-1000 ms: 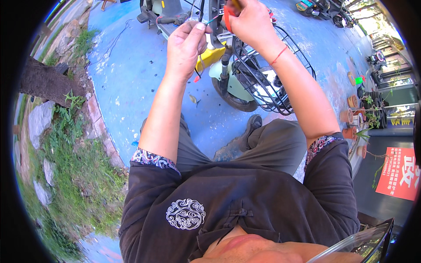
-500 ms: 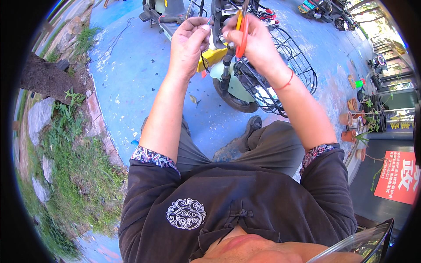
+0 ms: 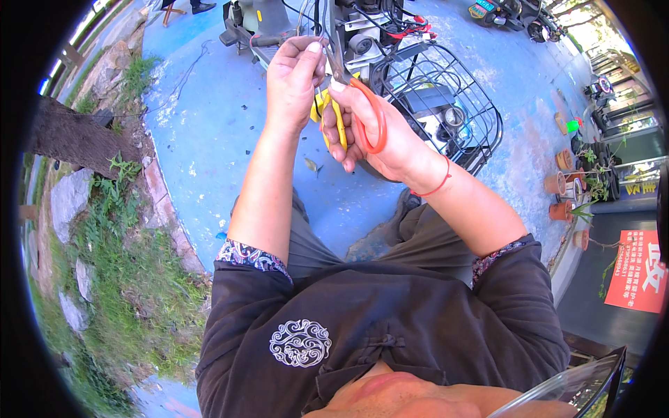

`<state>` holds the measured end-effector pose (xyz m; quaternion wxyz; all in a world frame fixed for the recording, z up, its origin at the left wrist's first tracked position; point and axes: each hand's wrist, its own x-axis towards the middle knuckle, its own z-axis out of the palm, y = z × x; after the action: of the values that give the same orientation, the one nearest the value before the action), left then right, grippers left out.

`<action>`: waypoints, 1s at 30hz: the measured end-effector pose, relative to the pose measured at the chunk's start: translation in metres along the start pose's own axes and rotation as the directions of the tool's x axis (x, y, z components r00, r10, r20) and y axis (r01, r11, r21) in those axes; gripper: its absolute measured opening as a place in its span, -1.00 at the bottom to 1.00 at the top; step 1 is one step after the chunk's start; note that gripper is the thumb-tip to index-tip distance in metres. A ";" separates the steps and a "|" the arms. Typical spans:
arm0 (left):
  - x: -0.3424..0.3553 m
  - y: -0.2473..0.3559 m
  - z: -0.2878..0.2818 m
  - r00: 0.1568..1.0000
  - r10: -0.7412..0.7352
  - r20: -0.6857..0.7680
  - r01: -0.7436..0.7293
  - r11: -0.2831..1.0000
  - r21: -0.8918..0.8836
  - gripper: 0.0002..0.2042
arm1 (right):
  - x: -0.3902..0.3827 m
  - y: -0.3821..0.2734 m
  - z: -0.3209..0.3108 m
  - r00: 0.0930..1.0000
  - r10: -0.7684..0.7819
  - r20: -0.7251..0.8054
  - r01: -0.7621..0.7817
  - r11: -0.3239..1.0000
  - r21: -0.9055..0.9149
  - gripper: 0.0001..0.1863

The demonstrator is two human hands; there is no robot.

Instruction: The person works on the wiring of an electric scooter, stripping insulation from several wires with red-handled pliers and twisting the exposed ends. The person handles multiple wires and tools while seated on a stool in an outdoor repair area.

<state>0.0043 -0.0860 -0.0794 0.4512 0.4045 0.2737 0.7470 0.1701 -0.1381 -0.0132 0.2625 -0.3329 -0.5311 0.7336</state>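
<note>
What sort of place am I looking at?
Perhaps an outdoor scooter workshop yard: worn blue-painted ground, exposed black-and-silver vehicle parts beside a black wire basket, and a metal tool with orange and yellow handles.

At the right side there is a red sign (image 3: 635, 291), which carries white writing (image 3: 653, 269): one big character and several lines of small characters and digits. Above it, yellow characters (image 3: 633, 188) stand on a dark blue strip (image 3: 637, 198). One dark two-wheeler (image 3: 514, 17) bears a green plate (image 3: 481, 10), too small for reading.
</note>
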 end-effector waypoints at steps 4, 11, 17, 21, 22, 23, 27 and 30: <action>-0.001 -0.003 -0.003 1.000 0.001 -0.024 0.000 1.000 0.029 -0.85 | 0.004 -0.005 -0.002 0.998 0.060 -0.002 -0.060 0.998 -0.012 -0.41; -0.003 0.000 0.003 0.999 0.015 -0.050 -0.014 1.000 0.014 -0.86 | 0.017 -0.013 -0.008 0.999 0.055 0.004 -0.054 0.998 -0.009 -0.38; -0.002 0.000 -0.003 1.000 0.004 0.020 -0.005 0.999 0.034 -0.86 | 0.032 -0.022 -0.023 0.997 0.067 0.040 -0.068 0.997 0.031 -0.34; -0.003 -0.001 -0.003 1.000 0.011 0.015 -0.011 1.000 0.029 -0.87 | 0.027 -0.028 -0.014 0.999 -0.003 -0.048 -0.002 0.995 -0.104 -0.38; -0.001 -0.001 -0.007 1.000 0.013 0.023 -0.013 1.000 0.027 -0.87 | 0.028 -0.026 -0.015 0.999 -0.002 -0.046 -0.004 0.991 -0.136 -0.39; -0.001 -0.001 -0.007 0.999 0.014 0.032 -0.015 1.000 0.022 -0.88 | 0.029 -0.024 -0.017 0.999 0.000 -0.046 -0.008 0.986 -0.169 -0.39; -0.003 -0.002 -0.003 0.999 0.026 -0.035 -0.025 0.999 0.031 -0.89 | 0.027 -0.015 -0.022 0.998 -0.031 -0.060 0.019 0.982 -0.188 -0.36; -0.004 0.000 -0.001 0.998 0.057 -0.039 -0.056 0.998 0.033 -0.87 | 0.015 -0.018 -0.033 0.999 0.003 -0.054 -0.002 1.000 0.013 -0.40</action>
<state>0.0046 -0.0892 -0.0817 0.4179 0.4043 0.2830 0.7628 0.1860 -0.1015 -0.0059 0.2782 -0.3514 -0.5186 0.7282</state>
